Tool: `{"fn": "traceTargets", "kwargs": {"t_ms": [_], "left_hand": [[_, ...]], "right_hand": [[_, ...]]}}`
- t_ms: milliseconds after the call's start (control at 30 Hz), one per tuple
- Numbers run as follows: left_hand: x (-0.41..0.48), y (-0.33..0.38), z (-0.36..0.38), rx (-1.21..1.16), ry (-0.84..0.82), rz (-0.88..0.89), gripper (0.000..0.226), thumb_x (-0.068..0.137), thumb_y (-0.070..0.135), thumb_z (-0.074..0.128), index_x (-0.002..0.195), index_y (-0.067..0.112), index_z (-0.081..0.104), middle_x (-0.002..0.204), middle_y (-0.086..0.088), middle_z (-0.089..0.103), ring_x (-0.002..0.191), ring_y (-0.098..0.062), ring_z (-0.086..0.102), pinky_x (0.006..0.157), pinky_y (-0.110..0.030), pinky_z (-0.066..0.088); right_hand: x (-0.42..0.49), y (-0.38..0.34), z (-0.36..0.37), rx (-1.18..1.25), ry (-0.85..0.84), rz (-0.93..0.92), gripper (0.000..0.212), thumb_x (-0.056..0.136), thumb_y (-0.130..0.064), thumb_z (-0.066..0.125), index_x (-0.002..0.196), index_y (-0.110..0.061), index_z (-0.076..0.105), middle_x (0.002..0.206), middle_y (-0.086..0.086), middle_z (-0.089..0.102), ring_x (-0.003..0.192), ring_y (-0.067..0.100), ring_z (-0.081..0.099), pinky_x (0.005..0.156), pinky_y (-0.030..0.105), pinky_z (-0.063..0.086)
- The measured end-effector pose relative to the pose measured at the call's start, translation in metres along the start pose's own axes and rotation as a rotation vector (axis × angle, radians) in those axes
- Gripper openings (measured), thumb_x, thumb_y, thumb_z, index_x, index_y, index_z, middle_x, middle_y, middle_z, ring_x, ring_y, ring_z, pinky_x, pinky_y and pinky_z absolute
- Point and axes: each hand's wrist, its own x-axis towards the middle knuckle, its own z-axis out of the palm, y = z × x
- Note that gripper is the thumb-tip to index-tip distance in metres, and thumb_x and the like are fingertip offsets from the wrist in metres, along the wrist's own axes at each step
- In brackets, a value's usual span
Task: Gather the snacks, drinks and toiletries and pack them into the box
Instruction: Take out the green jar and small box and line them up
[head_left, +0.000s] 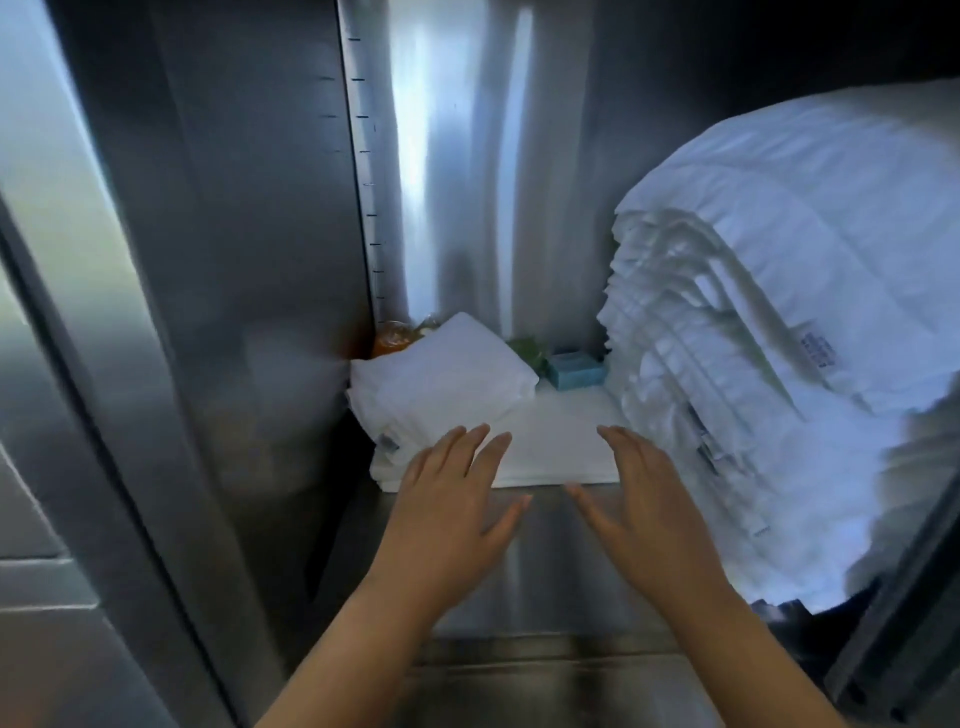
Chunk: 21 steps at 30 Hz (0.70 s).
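I look into a steel cabinet shelf (540, 561). At its back stand a small teal box (576, 370), a green packet (527, 351) beside it, and an orange packet (392, 338) in the left corner, partly hidden behind a folded white cloth stack (447, 379). My left hand (452, 512) reaches in with fingers spread, its fingertips over the front of the white cloths. My right hand (641, 512) is stretched out flat beside it, fingers apart, holding nothing. No packing box is in view.
A tall pile of folded white linen (769, 364) fills the right side of the shelf and leans over it. A flat white cloth (556, 441) lies between the two stacks. The steel cabinet wall and door frame (156, 364) close off the left.
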Motion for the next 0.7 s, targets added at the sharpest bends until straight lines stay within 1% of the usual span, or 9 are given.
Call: {"fn": "traceTargets", "kwargs": {"t_ms": [67, 133, 233, 300, 433, 533, 600, 700], "left_hand": [[0.026, -0.004, 0.016, -0.011, 0.005, -0.044, 0.062, 0.092, 0.061, 0.025, 0.147, 0.038, 0.008, 0.156, 0.014, 0.007, 0.142, -0.005, 0.0, 0.115, -0.03, 0.0], [0.056, -0.008, 0.034, -0.009, 0.011, -0.09, 0.062, 0.091, 0.062, 0.024, 0.147, 0.04, 0.009, 0.156, 0.014, 0.008, 0.142, -0.006, 0.003, 0.116, -0.031, 0.002], [0.107, -0.013, 0.066, 0.011, 0.036, -0.142, 0.063, 0.089, 0.065, 0.019, 0.146, 0.04, 0.013, 0.156, 0.014, 0.013, 0.142, -0.007, 0.01, 0.11, -0.026, -0.001], [0.141, -0.017, 0.088, 0.034, 0.027, -0.151, 0.066, 0.085, 0.066, 0.015, 0.146, 0.04, 0.017, 0.155, 0.014, 0.017, 0.142, -0.01, 0.016, 0.109, -0.026, 0.0], [0.198, -0.032, 0.131, 0.058, 0.006, -0.095, 0.057, 0.094, 0.058, 0.029, 0.145, 0.034, 0.026, 0.152, 0.008, 0.028, 0.139, -0.013, 0.025, 0.111, -0.027, 0.007], [0.239, -0.042, 0.156, 0.092, 0.015, -0.057, 0.056, 0.095, 0.051, 0.035, 0.145, 0.026, 0.03, 0.149, 0.001, 0.035, 0.137, -0.016, 0.029, 0.112, -0.029, 0.012], [0.266, -0.045, 0.167, 0.084, 0.004, -0.041, 0.055, 0.095, 0.048, 0.037, 0.144, 0.024, 0.031, 0.148, -0.001, 0.037, 0.136, -0.016, 0.03, 0.112, -0.03, 0.014], [0.304, -0.051, 0.187, 0.083, -0.042, 0.035, 0.053, 0.096, 0.045, 0.038, 0.144, 0.024, 0.032, 0.147, -0.001, 0.037, 0.136, -0.016, 0.029, 0.112, -0.031, 0.015]], "right_hand": [[0.04, 0.024, 0.018, 0.001, -0.01, -0.001, 0.07, 0.086, -0.058, 0.045, 0.143, -0.021, 0.03, 0.147, 0.0, 0.034, 0.134, 0.014, 0.029, 0.108, 0.03, 0.028], [0.081, 0.047, 0.039, 0.016, -0.038, 0.032, 0.067, 0.088, -0.054, 0.047, 0.143, -0.018, 0.029, 0.147, 0.003, 0.034, 0.133, 0.018, 0.03, 0.107, 0.03, 0.028], [0.136, 0.075, 0.075, 0.033, -0.048, 0.11, 0.067, 0.09, -0.051, 0.048, 0.143, -0.016, 0.028, 0.149, 0.006, 0.03, 0.135, 0.021, 0.027, 0.109, 0.032, 0.027], [0.166, 0.091, 0.099, 0.037, -0.042, 0.162, 0.067, 0.091, -0.048, 0.05, 0.143, -0.014, 0.027, 0.15, 0.008, 0.029, 0.136, 0.022, 0.026, 0.11, 0.032, 0.026], [0.216, 0.116, 0.134, 0.039, -0.038, 0.226, 0.069, 0.092, -0.039, 0.052, 0.145, -0.008, 0.023, 0.151, 0.014, 0.026, 0.138, 0.026, 0.025, 0.111, 0.033, 0.025], [0.246, 0.132, 0.149, 0.051, -0.021, 0.244, 0.065, 0.092, -0.033, 0.054, 0.145, -0.007, 0.027, 0.151, 0.015, 0.026, 0.139, 0.026, 0.024, 0.112, 0.037, 0.027], [0.261, 0.138, 0.158, 0.033, 0.017, 0.243, 0.062, 0.092, -0.033, 0.055, 0.144, -0.01, 0.031, 0.152, 0.013, 0.026, 0.14, 0.026, 0.021, 0.114, 0.038, 0.023], [0.279, 0.144, 0.175, -0.063, 0.046, 0.199, 0.061, 0.091, -0.04, 0.053, 0.143, -0.016, 0.034, 0.153, 0.014, 0.024, 0.14, 0.027, 0.02, 0.115, 0.041, 0.016]]}}
